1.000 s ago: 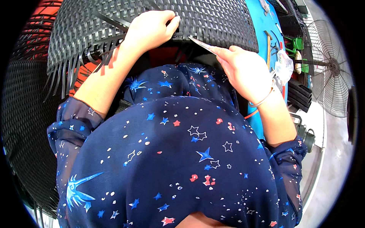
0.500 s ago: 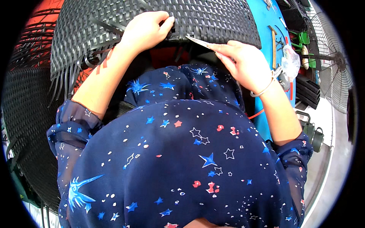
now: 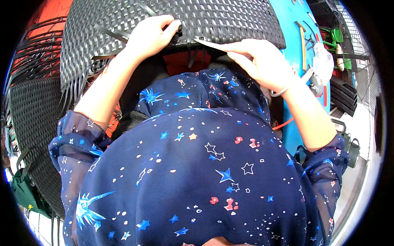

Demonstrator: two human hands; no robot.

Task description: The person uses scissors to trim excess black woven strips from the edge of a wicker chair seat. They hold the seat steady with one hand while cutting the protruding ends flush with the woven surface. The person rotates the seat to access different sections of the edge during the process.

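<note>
Black woven plastic makes up the weave (image 3: 172, 20), a curved panel lying across the top of the view with its long axis running left to right, and its near edge facing the person. Against the frames of a second ago, that edge has come nearer and the panel has turned a little, so more of its lower rim now sits right under both hands; judged from this, the edge is being worked along bit by bit.

The left hand (image 3: 150, 35) rests on the weave's near edge, fingers curled over it and pinching at a spot on the rim. The right hand (image 3: 262, 61), to the right of it, is closed narrow on a strip (image 3: 209, 44), a thin flat band. The strip's long axis lies nearly level, its free end pointing left toward the left hand and touching the weave's edge. It has lowered and flattened since the earlier frames.

Loose strand ends (image 3: 74, 92) hang from the weave's left side. Right of the weave lies a blue tabletop (image 3: 291, 37) with a hammer (image 3: 302, 39).
</note>
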